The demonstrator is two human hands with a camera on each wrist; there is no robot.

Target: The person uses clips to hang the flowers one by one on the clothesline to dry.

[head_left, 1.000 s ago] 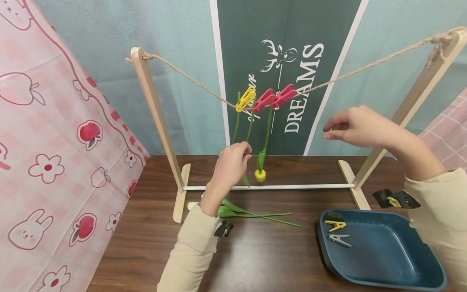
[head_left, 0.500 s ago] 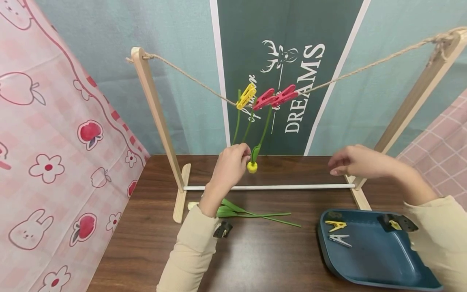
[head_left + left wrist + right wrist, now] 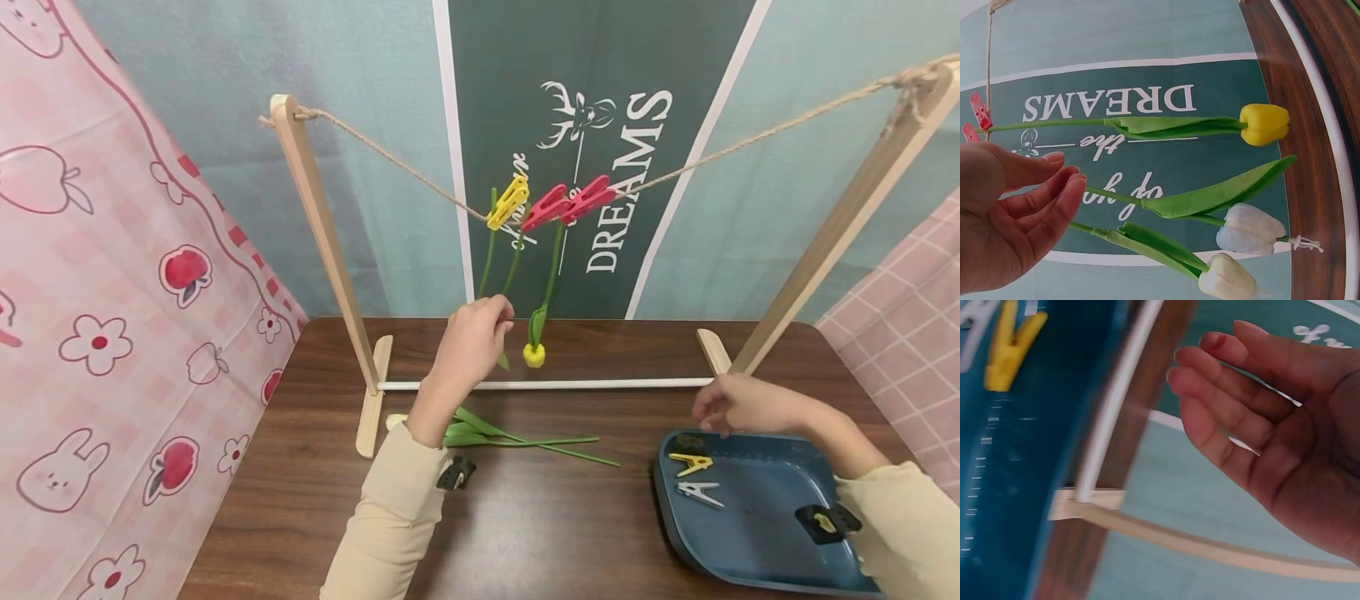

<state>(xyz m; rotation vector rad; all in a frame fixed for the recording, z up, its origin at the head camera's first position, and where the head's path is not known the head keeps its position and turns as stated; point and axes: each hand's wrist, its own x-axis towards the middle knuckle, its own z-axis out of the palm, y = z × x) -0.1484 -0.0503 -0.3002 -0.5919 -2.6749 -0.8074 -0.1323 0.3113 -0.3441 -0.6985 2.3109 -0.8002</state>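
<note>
My left hand (image 3: 472, 337) is raised in front of the hanging tulips, fingers loosely bent. In the left wrist view its thumb and fingertips stand apart, and two stems pass behind the fingers. Those stems lead to a bluish-white tulip (image 3: 1250, 229) and a cream tulip (image 3: 1227, 276). A yellow tulip (image 3: 534, 356) hangs head down just right of that hand. One yellow clothespin (image 3: 508, 202) and two red clothespins (image 3: 545, 207) sit on the rope (image 3: 397, 158) above. Over the blue bin's far edge hovers my right hand (image 3: 757, 406), relaxed and holding nothing.
Inside the blue bin (image 3: 780, 533) lie a yellow clothespin (image 3: 691, 463) and a grey clothespin (image 3: 700, 493). Loose tulips (image 3: 480, 431) lie on the table behind the left forearm. Wooden posts (image 3: 322, 233) carry the rope, joined low down by a white rod (image 3: 600, 384).
My right hand has come down from beside the right post to the bin's far edge. My left hand has stayed nearly still. The yellow tulip has swung left and back.
</note>
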